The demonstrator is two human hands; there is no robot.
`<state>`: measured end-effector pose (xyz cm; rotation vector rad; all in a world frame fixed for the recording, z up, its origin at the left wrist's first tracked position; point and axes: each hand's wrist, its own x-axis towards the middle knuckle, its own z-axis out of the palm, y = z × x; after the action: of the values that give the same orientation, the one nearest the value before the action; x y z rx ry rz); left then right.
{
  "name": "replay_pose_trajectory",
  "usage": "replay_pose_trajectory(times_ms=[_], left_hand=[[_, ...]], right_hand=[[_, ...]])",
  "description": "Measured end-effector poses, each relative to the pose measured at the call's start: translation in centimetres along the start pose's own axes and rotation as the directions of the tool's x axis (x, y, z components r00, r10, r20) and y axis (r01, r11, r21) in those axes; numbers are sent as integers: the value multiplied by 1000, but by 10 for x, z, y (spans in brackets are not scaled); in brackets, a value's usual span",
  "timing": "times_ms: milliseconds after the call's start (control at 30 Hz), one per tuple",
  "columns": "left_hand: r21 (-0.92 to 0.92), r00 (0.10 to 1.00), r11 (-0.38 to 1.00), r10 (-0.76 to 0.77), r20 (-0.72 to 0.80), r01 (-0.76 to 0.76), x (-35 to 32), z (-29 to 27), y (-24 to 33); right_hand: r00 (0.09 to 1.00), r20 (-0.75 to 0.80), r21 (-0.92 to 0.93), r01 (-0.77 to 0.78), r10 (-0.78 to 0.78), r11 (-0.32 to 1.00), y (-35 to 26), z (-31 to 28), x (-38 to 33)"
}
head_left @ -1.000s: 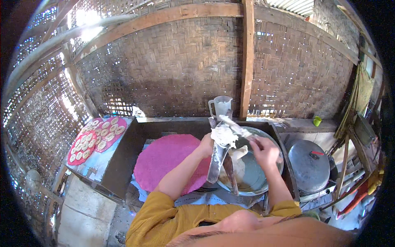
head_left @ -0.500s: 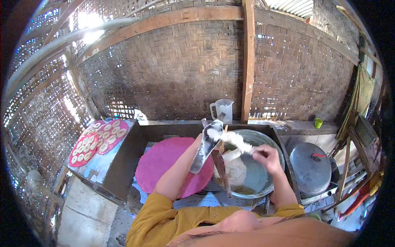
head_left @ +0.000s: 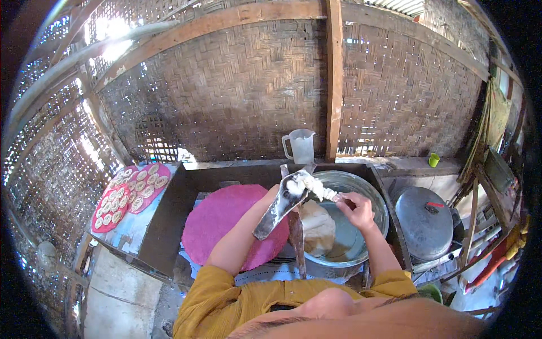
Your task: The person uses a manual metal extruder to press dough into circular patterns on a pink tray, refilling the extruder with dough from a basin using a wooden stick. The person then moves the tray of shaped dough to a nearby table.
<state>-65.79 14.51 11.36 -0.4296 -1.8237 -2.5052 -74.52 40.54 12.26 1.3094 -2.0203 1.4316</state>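
Observation:
A dark, long-bodied press-like tool (head_left: 269, 219) slants over the gap between a pink round mat (head_left: 226, 217) and a wide metal basin (head_left: 379, 237). White dough (head_left: 294, 185) fills its hollow end. My left hand (head_left: 274, 193) is closed on this tool from behind, its fingers mostly hidden. A second wooden arm (head_left: 296, 243) of it hangs down by the basin's left rim. With bent fingers, my right hand (head_left: 358, 211) grips the end of a lumpy white dough strip (head_left: 320, 191) that reaches to the hollow. A pale cloth-like piece (head_left: 317, 229) lies in the basin.
Pink mats with several pale dough rings (head_left: 116, 204) rest on a table at far left. Behind the basin stands a clear pitcher (head_left: 302, 146). A lidded metal pot (head_left: 424, 223) is at the right, with a small green cup (head_left: 433, 160) on the ledge. Dark boards (head_left: 164, 226) wall the work area.
The press-like tool has tilted, its lower end moving left and its wooden arm hanging more upright. My right hand has shifted slightly left, closer to the hollow, and the dough strip looks shorter.

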Motion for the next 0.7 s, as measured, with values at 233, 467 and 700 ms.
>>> replay_pose_trajectory(times_ms=[233,467,700], left_hand=[[223,993,970,111,-43,-99,-5,0,9],[319,983,936,174,-55,-148,-6,2,12],[27,978,979,203,-43,-202,-29,-1,36]], right_hand=[[953,242,411,-272,183,870,8,-4,-18],[931,152,582,-356,333,731,34,25,-17],[950,103,638,-291,296,713,26,1,-4]])
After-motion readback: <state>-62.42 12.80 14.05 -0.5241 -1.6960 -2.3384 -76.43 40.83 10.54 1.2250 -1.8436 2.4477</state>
